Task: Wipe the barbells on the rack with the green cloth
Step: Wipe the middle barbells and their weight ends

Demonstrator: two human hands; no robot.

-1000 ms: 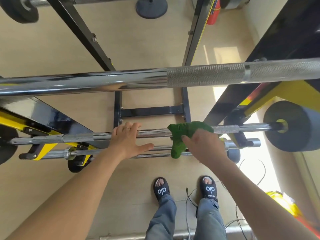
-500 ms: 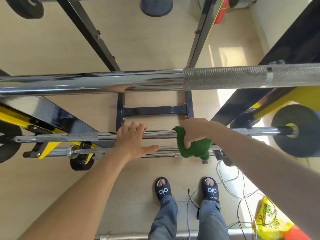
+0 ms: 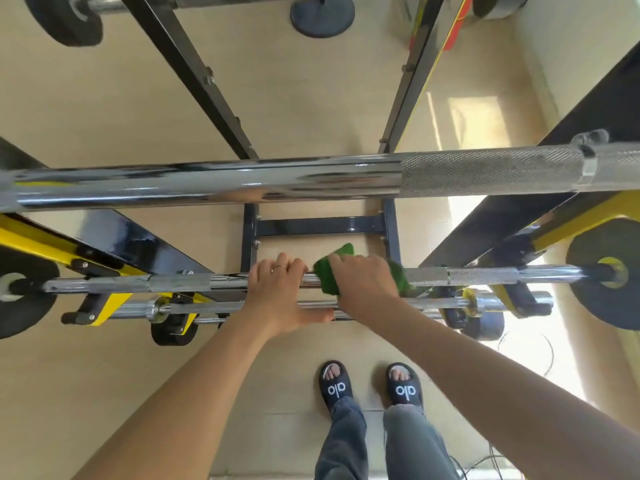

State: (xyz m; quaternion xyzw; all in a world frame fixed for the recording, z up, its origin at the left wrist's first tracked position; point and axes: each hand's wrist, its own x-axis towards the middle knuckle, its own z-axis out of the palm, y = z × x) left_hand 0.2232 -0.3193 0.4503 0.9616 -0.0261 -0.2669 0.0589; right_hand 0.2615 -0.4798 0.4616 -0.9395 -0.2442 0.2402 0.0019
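Observation:
A thick chrome barbell [image 3: 277, 181] crosses the view close to the camera. Below it a thinner barbell [image 3: 485, 275] lies on the black and yellow rack [image 3: 114, 303], with two more bars [image 3: 433, 303] under it. My right hand [image 3: 363, 285] grips the green cloth [image 3: 329, 275], which is wrapped over the thinner barbell near its middle. My left hand [image 3: 280, 292] holds the same bar just left of the cloth, fingers curled over the top and thumb stretched out below.
Black weight plates [image 3: 609, 278] sit on the bar ends at right and at left [image 3: 20, 292]. Black rack uprights [image 3: 194, 74] slant across the beige floor. My feet in black slides [image 3: 370, 389] stand below. Cables [image 3: 526, 351] lie on the floor at right.
My right hand slid the cloth left along the thinner barbell until it sits against my left hand. My left hand's fingers curled further over the bar.

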